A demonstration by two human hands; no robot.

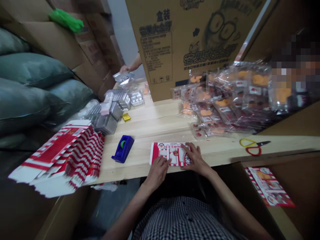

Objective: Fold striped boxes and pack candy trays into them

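A flat red-and-white printed carton (169,152) lies at the near edge of the wooden table (160,123). My left hand (157,171) presses on its lower left part, fingers bent over the carton's edge. Spread fingers of my right hand (196,158) rest on its right end. Neither hand lifts it. A thick stack of the same red-and-white flat cartons (65,155) sits at the table's left end, fanned out and overhanging the edge.
A blue tape dispenser (122,149) stands left of the carton. Clear plastic trays (112,110) pile at the back left, packets of orange snacks (225,100) at the back right. Yellow-and-red scissors (252,146) lie right. Another person's hand (125,69) reaches beside a large printed box (180,43).
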